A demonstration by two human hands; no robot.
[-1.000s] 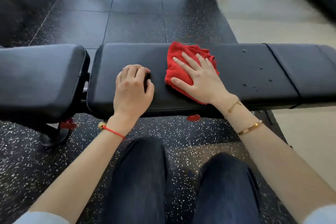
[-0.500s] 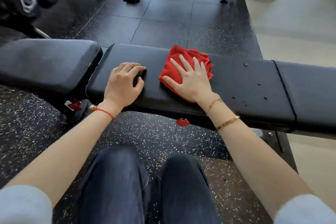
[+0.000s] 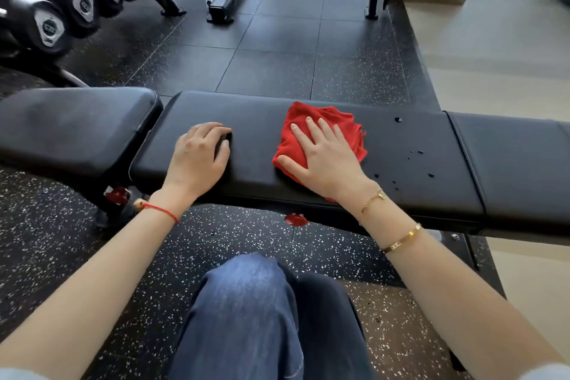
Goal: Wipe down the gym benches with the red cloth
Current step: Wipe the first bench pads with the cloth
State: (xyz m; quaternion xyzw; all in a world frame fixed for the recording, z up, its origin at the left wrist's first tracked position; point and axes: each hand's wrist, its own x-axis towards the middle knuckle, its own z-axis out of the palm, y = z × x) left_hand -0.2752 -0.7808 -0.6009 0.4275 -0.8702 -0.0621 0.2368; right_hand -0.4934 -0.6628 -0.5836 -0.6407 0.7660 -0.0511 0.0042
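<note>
A black padded gym bench (image 3: pixel 416 139) runs across the view in front of me. The folded red cloth (image 3: pixel 296 123) lies on its middle pad. My right hand (image 3: pixel 324 157) presses flat on the cloth with fingers spread. My left hand (image 3: pixel 200 154) rests on the pad to the left of the cloth, fingers curled under, holding nothing. Small water drops (image 3: pixel 416 153) dot the pad to the right of the cloth.
A second black pad (image 3: pixel 71 126) adjoins on the left. A rack of dumbbells (image 3: pixel 71 0) stands at the back left, and another bench frame (image 3: pixel 228 0) behind. My knees (image 3: pixel 256 311) are below the bench. Tan floor lies to the right.
The view has tilted up and back, showing the dumbbell rack and far bench. The cloth under my right hand sits slightly farther right on the pad. My left hand stays put.
</note>
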